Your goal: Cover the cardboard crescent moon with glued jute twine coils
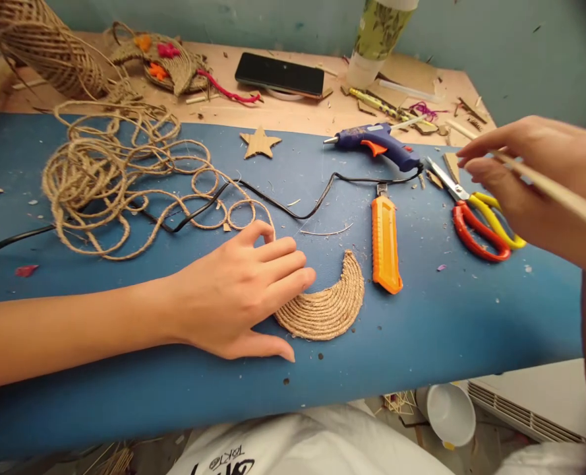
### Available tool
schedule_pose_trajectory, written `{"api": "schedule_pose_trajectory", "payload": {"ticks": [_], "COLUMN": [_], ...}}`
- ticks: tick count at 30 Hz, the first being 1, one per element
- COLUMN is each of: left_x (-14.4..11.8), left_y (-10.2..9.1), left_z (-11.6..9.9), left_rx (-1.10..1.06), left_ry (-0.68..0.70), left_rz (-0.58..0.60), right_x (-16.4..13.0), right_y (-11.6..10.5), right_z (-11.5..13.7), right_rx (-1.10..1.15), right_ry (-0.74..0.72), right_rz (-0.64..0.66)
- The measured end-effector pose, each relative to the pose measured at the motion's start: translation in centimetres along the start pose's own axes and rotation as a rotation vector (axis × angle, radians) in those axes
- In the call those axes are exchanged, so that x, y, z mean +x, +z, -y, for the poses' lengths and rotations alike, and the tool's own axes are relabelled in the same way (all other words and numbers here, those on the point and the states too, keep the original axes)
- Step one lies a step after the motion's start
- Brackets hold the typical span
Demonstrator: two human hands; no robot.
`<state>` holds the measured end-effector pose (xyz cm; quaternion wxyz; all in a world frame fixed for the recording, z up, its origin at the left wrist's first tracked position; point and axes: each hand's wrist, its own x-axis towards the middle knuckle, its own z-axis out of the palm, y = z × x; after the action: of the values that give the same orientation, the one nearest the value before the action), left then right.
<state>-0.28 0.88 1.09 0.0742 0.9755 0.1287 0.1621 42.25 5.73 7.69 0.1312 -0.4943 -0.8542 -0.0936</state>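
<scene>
A crescent wrapped in rows of jute twine (329, 307) lies on the blue mat. My left hand (246, 284) rests palm down over its left end, fingers spread, with the thumb on the mat below. From the loose jute twine (87, 175), a strand runs to my bent left index finger; its end is hidden under the hand. My right hand (534, 178) is raised at the right, its fingers closed around a thin wooden stick (550, 185). Below that hand lie scissors (475, 211) with red and yellow handles. An orange box cutter (385, 244) lies right of the crescent.
A blue glue gun (379, 140) lies at the back right, its black cord (297, 216) crossing the mat. Behind are a cardboard star (260, 143), a phone (279, 74), a cup (379, 39), a twine spool (50, 53) and a decorated twine piece (184, 69).
</scene>
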Motion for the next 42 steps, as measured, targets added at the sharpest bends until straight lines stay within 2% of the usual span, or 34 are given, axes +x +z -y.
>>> {"api": "schedule_pose_trajectory", "payload": {"ticks": [2,4,6,8,10,11,12,16,18,20,25,28,31,35,42], "left_x": [0.2,0.4,0.6,0.9,1.3,1.5,1.8,2.6,2.6,2.3,0.6,0.0,-0.1,-0.1,-0.5], "left_y": [-0.5,-0.8,-1.2,-1.5,-1.9,-2.2,-2.5,-3.9,-4.4,-4.4,-2.3,-0.8,-0.1,0.2,1.0], "left_z": [-0.5,-0.6,-0.1,0.8,1.9,2.4,2.8,4.0,4.1,3.8,2.2,1.4,1.4,1.9,2.3], "left_rx": [0.010,-0.004,-0.046,-0.125,-0.222,-0.269,-0.309,-0.384,-0.359,-0.325,-0.056,0.079,0.131,0.098,0.040], "left_ry": [-0.039,-0.068,-0.069,-0.067,-0.088,-0.099,-0.105,-0.055,-0.030,-0.044,-0.121,-0.057,0.011,0.021,0.009], "left_rz": [0.050,0.079,0.104,0.153,0.223,0.262,0.301,0.421,0.404,0.334,0.093,-0.007,-0.077,-0.117,-0.152], "right_x": [0.4,1.0,1.9,3.3,5.0,6.0,6.9,9.9,10.8,11.1,10.2,8.7,6.7,4.0,1.7], "right_y": [0.5,0.8,1.0,1.3,2.1,2.7,3.4,6.3,7.4,8.0,7.4,6.1,4.6,3.7,5.2], "right_z": [-2.3,-4.1,-4.6,-3.7,-1.7,-0.5,0.6,3.7,4.2,4.2,4.3,5.3,7.2,9.4,10.6], "right_rx": [-0.210,-0.294,-0.282,-0.220,-0.165,-0.124,-0.127,-0.108,-0.115,-0.056,0.144,0.362,0.478,0.390,0.329], "right_ry": [0.088,0.142,0.186,0.260,0.379,0.387,0.428,0.388,0.407,0.473,0.606,0.529,0.341,0.222,-0.088], "right_rz": [0.170,0.251,0.278,0.295,0.314,0.346,0.307,0.382,0.358,0.299,0.113,-0.094,-0.255,-0.278,-0.227]}}
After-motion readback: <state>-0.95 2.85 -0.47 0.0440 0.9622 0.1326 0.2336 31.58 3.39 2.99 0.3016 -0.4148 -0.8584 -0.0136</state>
